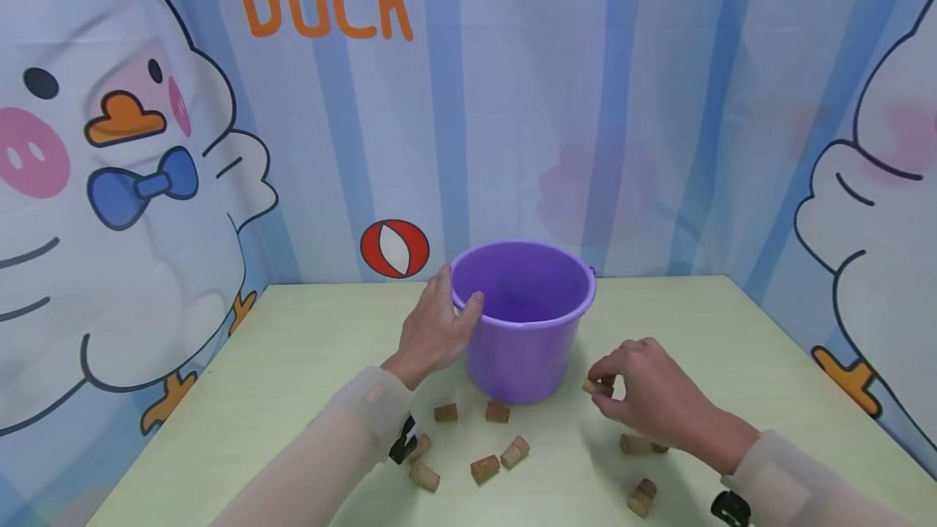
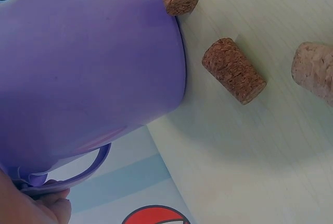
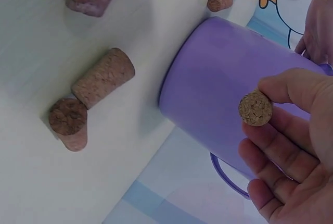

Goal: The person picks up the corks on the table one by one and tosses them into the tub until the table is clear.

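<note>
A purple bucket (image 1: pixel 523 360) stands upright toward the back of the table. At its left rim, my left hand (image 1: pixel 433 332) grips the edge; in the left wrist view the fingers (image 2: pixel 58 211) curl by the rim and the thin purple handle (image 2: pixel 86 174). To the right of the bucket, my right hand (image 1: pixel 655 393) is raised over the table and pinches a cork stopper (image 3: pixel 255 108) between thumb and fingers, its round speckled end facing the right wrist camera. Two corks (image 3: pixel 106 77) lie under that hand, touching each other in the right wrist view.
Several loose corks (image 1: pixel 485 470) are scattered on the pale table (image 1: pixel 329 348) in front of the bucket, some beside my left sleeve (image 1: pixel 329 437). One cork (image 1: pixel 642 498) lies near the front right. A blue curtain with duck prints (image 1: pixel 505 104) hangs right behind the table.
</note>
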Motion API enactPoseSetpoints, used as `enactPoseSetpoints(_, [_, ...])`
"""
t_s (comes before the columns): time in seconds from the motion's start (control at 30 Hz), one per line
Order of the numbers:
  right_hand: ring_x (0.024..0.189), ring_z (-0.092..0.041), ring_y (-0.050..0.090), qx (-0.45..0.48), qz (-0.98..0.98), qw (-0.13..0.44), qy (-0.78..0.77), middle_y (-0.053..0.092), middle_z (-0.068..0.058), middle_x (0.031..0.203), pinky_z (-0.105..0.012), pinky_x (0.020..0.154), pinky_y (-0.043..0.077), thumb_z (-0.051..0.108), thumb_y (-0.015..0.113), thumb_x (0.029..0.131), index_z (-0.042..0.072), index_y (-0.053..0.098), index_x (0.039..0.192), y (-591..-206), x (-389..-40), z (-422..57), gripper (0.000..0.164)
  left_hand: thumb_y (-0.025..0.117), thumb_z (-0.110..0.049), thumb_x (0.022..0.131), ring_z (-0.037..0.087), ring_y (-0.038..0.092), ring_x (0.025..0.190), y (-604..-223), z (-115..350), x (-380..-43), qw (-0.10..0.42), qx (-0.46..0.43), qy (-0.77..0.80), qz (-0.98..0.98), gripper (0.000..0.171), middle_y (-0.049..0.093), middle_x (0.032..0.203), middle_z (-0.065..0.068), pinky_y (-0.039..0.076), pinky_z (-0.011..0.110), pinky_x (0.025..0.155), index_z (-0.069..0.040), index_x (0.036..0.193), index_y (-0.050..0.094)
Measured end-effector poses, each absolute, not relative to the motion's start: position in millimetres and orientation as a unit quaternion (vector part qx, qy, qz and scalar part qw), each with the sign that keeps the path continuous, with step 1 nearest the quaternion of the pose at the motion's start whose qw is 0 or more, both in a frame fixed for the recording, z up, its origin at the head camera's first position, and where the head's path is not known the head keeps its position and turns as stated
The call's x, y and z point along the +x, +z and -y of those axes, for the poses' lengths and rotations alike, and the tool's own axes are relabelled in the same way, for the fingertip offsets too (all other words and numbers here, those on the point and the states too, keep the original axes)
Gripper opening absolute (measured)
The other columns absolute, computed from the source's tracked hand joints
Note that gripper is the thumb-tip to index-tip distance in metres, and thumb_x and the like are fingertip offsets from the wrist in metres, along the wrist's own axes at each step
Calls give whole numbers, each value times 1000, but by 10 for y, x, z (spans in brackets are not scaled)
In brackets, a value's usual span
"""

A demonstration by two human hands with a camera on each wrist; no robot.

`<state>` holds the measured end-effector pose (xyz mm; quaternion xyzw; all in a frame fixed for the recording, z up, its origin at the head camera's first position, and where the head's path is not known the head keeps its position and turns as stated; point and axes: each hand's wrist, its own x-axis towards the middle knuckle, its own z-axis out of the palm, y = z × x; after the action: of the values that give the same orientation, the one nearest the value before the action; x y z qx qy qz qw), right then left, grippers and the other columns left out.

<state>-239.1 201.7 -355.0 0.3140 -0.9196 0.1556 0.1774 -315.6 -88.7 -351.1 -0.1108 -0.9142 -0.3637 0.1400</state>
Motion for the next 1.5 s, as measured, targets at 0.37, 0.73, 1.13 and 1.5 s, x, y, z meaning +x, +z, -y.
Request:
enactPoseSetpoints(0.37, [74, 0, 56, 313, 913, 202, 164, 61, 28, 73, -45, 83, 49, 9, 83, 81, 28, 78, 83, -3364, -2376, -2019, 19, 47, -47, 104, 31, 39, 146, -3508, 891, -3156, 141, -117, -365, 913, 80, 35, 162, 13, 40, 56, 113, -7, 164, 14])
enactPoseSetpoints(0.73, [74, -1, 56, 327, 905, 220, 162, 62, 27, 75, -47, 84, 48, 9, 83, 83, 28, 79, 86, -3127, -2365, -2001, 19, 46, -47, 104, 30, 41, 144, -3520, 902, -3169, 143, -119, -362, 913, 79, 36, 160, 13, 41, 56, 112, -7, 164, 15])
enactPoseSetpoints(1.13, [76, -5, 58, 339, 894, 250, 154, 64, 22, 77, -42, 81, 46, 7, 81, 83, 23, 79, 86, -2929, -2398, -1977, 16, 46, -47, 103, 31, 42, 143, -3500, 900, -3142, 144, -127, -366, 911, 79, 38, 159, 14, 42, 57, 111, -6, 163, 16])
enactPoseSetpoints(1.5, [77, -9, 56, 335, 895, 254, 151, 63, 18, 76, -43, 80, 43, 8, 79, 86, 22, 74, 84, -2811, -2455, -1922, 15, 46, -47, 103, 31, 41, 144, -3509, 907, -3145, 145, -127, -362, 912, 79, 37, 160, 15, 41, 56, 112, -5, 164, 15])
